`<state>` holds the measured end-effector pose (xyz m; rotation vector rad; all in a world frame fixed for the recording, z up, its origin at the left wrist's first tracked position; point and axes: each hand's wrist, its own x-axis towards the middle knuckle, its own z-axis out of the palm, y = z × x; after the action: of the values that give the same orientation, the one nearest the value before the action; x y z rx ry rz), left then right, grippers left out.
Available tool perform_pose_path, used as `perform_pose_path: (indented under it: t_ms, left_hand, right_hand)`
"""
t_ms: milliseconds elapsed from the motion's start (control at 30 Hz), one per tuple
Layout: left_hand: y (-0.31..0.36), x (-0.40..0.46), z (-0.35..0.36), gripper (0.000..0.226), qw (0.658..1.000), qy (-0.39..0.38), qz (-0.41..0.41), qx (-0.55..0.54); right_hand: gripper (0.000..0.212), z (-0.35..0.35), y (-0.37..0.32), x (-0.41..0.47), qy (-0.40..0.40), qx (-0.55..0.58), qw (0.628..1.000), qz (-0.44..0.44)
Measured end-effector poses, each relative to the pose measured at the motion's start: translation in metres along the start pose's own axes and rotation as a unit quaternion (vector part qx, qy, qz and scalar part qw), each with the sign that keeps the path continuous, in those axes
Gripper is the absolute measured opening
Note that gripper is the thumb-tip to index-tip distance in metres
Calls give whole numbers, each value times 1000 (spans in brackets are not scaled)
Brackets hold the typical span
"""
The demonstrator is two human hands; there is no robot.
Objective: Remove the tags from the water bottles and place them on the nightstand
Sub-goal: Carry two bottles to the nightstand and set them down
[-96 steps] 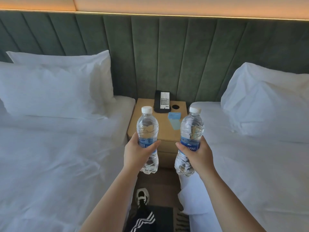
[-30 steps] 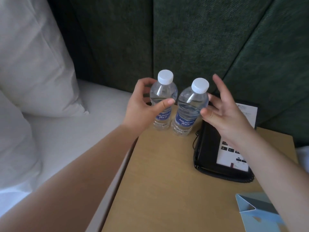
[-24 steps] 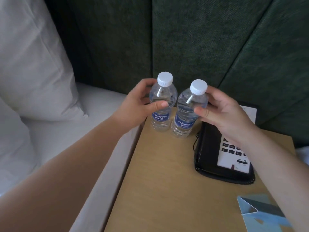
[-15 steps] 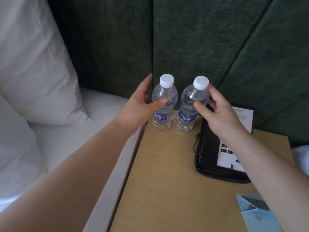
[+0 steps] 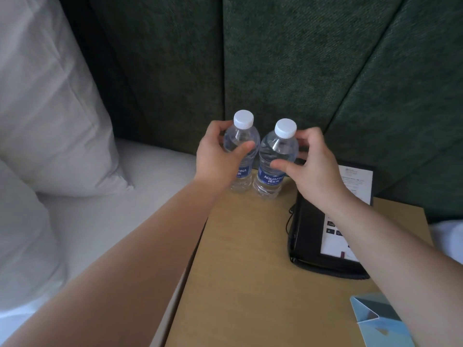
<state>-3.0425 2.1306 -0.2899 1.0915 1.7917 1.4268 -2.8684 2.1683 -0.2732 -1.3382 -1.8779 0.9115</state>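
Green upholstered headboard panels (image 5: 288,58) back a light wooden nightstand (image 5: 250,271); a white pillow (image 5: 50,108) lies left of the hands. The left hand (image 5: 215,159) is wrapped around one clear plastic water bottle with white cap (image 5: 241,139), upright, touching a second matching bottle (image 5: 275,156), which the right hand (image 5: 313,174) pinches between thumb and fingers. Under the right wrist sits a black telephone (image 5: 308,234).
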Motion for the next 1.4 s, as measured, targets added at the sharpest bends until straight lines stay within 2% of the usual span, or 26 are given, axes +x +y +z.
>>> perform_pose_path:
  t_ms: [167, 567, 700, 833, 933, 1000, 1067, 1167, 1267, 1400]
  left_hand:
    - [-1, 15, 8, 41, 1000, 11, -1, 2]
    - [-8, 31, 0, 39, 999, -28, -22, -1]
    - [-5, 27, -2, 40, 999, -24, -6, 31]
    - [0, 20, -2, 52, 998, -28, -9, 52]
    - [7, 13, -3, 78, 995, -38, -22, 84]
    - [15, 7, -6, 87, 993, -32, -27, 106]
    - [27, -1, -11, 85, 989, -24, -6, 147]
    - [58, -19, -22, 79, 972, -30, 30, 233]
    - [97, -41, -36, 74, 940, -26, 68, 333]
    - [152, -75, -53, 72, 920, -19, 102, 377]
  right_hand:
    - [50, 1, 2, 10, 8, 9, 1000, -1]
    - [53, 28, -4, 13, 103, -39, 994, 9]
    - [51, 32, -11, 11, 116, -37, 992, 26]
    - [51, 31, -16, 8, 105, -49, 993, 31]
    - [64, 19, -15, 7, 58, -47, 997, 33]
    - [77, 6, -16, 4, 22, -72, 997, 31]
    - [83, -10, -20, -1, 2, -105, 994, 19]
    - [81, -37, -41, -13, -12, -148, 989, 7]
    - [78, -70, -71, -27, -6, -223, 974, -37]
    - [72, -113, -116, -50, 24, -268, 961, -66]
